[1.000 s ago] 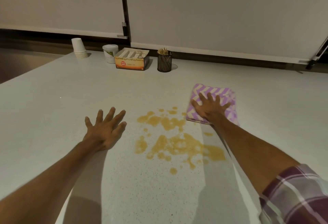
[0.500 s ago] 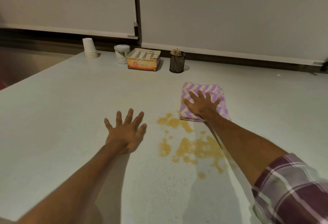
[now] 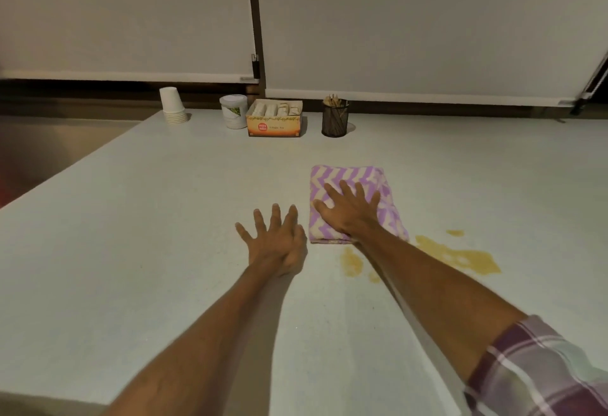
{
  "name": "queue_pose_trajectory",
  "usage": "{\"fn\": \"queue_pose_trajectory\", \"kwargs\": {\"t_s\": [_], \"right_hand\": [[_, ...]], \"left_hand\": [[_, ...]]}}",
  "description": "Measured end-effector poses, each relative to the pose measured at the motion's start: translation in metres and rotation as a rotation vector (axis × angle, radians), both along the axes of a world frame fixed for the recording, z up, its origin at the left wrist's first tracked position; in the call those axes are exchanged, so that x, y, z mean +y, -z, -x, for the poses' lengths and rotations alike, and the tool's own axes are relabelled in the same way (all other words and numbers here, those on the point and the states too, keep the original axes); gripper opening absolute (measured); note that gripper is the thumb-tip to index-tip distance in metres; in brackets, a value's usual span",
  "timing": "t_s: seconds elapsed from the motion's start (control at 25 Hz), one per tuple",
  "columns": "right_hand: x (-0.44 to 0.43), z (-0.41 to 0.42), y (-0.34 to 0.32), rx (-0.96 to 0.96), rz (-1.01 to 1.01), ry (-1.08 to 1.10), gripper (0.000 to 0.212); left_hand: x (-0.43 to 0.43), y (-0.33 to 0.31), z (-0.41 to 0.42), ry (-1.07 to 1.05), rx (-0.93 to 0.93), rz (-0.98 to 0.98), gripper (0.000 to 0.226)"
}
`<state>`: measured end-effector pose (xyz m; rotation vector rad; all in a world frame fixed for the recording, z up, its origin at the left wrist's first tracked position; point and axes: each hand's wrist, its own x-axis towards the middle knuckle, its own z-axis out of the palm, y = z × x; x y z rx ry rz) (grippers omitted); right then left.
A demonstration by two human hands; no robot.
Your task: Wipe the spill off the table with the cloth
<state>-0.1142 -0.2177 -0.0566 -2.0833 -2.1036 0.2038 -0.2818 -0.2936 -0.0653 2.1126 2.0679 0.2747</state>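
A folded purple-and-white zigzag cloth (image 3: 348, 178) lies on the pale table (image 3: 131, 251). My right hand (image 3: 350, 211) presses flat on its near half, fingers spread. My left hand (image 3: 276, 241) rests palm down on the bare table just left of the cloth, fingers apart and holding nothing. The brownish spill (image 3: 460, 257) lies to the near right of the cloth. A smaller patch of spill (image 3: 352, 261) sits just below the cloth's near edge. My right forearm crosses between the two patches and hides part of that area.
Along the table's far edge stand a stack of white paper cups (image 3: 171, 106), a white tub (image 3: 234, 116), an orange box of sachets (image 3: 274, 121) and a black mesh holder with sticks (image 3: 335, 118). The table's left edge runs diagonally at the far left.
My right hand has slid the cloth leftward across the upper part of the spill, where the stains no longer show. The left hand now lies close beside the cloth.
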Motion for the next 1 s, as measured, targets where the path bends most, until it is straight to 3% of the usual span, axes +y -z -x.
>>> {"fn": "queue_pose_trajectory", "kwargs": {"t_s": [0.28,0.6,0.76,1.0], "right_hand": [[-0.1,0.033,0.018,0.034,-0.086,-0.056,0.079],[-0.137,0.061,0.003,0.007,-0.021,-0.032,0.074],[-0.192,0.015,0.02,0.007,-0.072,-0.06,0.084],[-0.197,0.026,-0.002,-0.019,0.058,0.015,0.074]], "left_hand": [[-0.017,-0.001,0.038,0.106,0.018,-0.031,0.054],[-0.027,-0.003,0.038,0.14,-0.051,-0.056,0.057],[-0.033,-0.004,0.036,0.159,-0.018,-0.057,0.066],[-0.035,-0.006,0.033,0.181,-0.003,-0.062,0.076]]}}
